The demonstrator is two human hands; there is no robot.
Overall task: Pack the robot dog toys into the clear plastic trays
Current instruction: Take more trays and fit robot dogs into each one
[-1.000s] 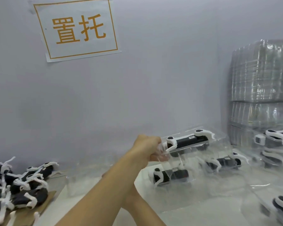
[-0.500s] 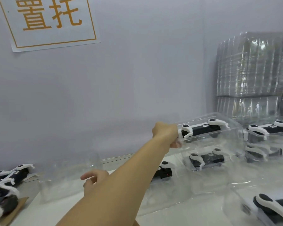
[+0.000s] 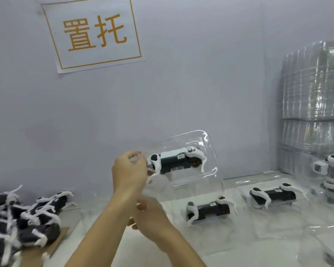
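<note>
Left hand (image 3: pixel 129 171) in a pinch on raised tray (image 3: pixel 207 143) (toy (image 3: pixel 178 162) inside); right hand (image 3: pixel 149 216) beneath, grip unclear; toy pile (image 3: pixel 27 224) leftward.

White paper sign (image 3: pixel 94 32) with orange border and orange characters is fixed to the grey wall (image 3: pixel 201 74). Brown cardboard sheet (image 3: pixel 63 235) lies on the white table (image 3: pixel 127 245) at left.

Both forearms bare to frame edge, no sleeves. left hand (image 3: pixel 130 171) and right hand (image 3: pixel 150 218): no gloves, rings, watch visible.
</note>
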